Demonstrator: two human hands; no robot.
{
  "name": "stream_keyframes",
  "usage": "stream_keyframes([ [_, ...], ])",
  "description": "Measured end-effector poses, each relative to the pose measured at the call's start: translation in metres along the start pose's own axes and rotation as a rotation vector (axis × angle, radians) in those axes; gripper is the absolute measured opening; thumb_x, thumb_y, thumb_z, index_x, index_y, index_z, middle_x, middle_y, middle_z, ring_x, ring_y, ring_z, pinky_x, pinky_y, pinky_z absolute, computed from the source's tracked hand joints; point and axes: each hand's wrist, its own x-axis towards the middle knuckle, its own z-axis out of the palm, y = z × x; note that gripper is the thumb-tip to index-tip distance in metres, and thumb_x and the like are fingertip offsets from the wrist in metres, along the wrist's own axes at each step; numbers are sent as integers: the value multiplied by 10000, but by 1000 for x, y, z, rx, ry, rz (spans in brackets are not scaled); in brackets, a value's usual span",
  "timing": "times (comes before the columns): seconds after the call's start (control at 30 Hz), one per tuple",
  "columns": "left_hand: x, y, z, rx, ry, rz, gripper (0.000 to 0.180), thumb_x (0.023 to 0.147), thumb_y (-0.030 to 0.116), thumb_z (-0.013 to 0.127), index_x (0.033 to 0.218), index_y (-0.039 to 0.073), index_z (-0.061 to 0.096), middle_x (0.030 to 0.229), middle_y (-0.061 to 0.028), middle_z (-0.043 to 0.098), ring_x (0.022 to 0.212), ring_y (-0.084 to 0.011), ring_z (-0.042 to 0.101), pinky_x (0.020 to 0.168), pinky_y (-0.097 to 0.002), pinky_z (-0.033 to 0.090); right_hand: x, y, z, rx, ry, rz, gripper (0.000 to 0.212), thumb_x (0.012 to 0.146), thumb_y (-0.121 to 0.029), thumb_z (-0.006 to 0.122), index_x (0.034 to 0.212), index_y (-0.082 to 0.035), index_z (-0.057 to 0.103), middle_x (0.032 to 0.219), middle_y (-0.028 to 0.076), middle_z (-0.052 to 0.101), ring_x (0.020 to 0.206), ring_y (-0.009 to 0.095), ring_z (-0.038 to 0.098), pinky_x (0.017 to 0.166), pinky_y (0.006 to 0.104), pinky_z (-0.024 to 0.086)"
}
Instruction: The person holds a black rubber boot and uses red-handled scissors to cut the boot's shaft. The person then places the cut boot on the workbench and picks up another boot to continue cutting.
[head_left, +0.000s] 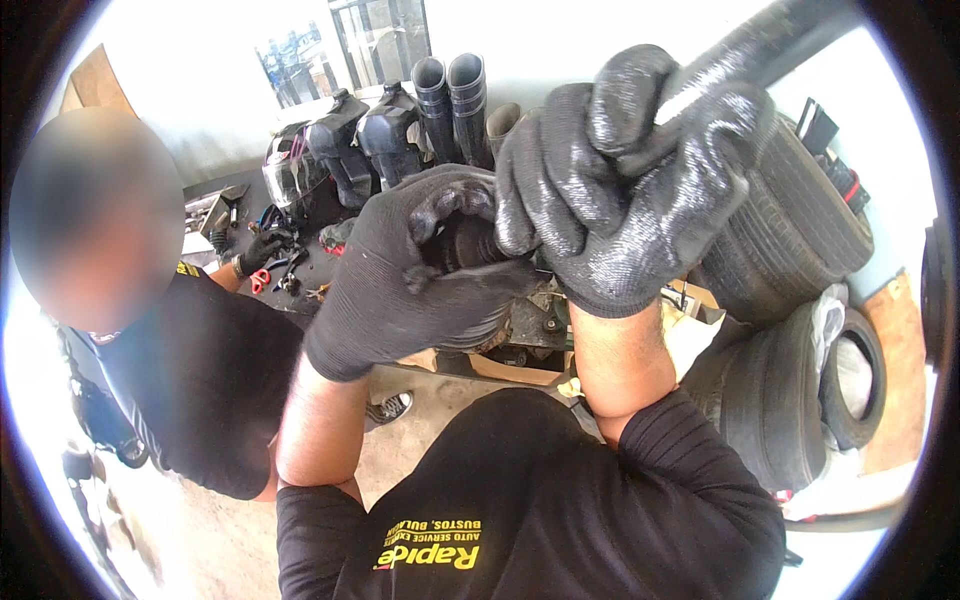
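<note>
Right hand: fingers clamped on a black tube, held up ahead of the person, slanting up to the right, far end out of sight. Left hand just beside: fingers curled; dark shape within, can't tell if gripped. Work looks under way, in my judgement: tube in hand, not yet set down; no finished step shows. A co-worker's hand rests near the worktop.

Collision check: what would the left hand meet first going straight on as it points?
Likely the right hand, right beside the left hand in the picture; depth between them is unclear.
</note>
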Motion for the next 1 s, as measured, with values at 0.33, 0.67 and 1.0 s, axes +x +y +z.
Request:
stream_keyframes([
  [0.33, -11, -33, -25, -105, -122, -94, 605, 830, 141, 900, 1336, -1, 599, 1210, -148, 723, 1097, -197, 689, 953, -392, 553, -5, 5, 5, 80, 82, 40, 503, 1093, -515, 460, 929, -59, 596, 549, 48, 510, 363, 150, 434, 354, 314, 408],
  [0.67, -11, -23, -18, 22, -81, -25, 523, 843, 132, 880, 1285, 4, 632, 1152, -155, 739, 1076, -211, 711, 905, -389, 570, -4, 5, 0, 138, 54, 29, 465, 1102, -478, 459, 948, -58, 589, 577, 56, 528, 364, 146, 448, 350, 303, 402],
  [1.0, -13, -23, -7, 148, 16, 65, 384, 801, 106, 813, 1159, -6, 730, 1096, -176, 747, 1006, -293, 737, 913, -374, 558, -15, 33, -15, 21, 54, 59, 477, 1027, -563, 542, 940, -95, 545, 571, 11, 473, 391, 135, 428, 402, 326, 459],
])
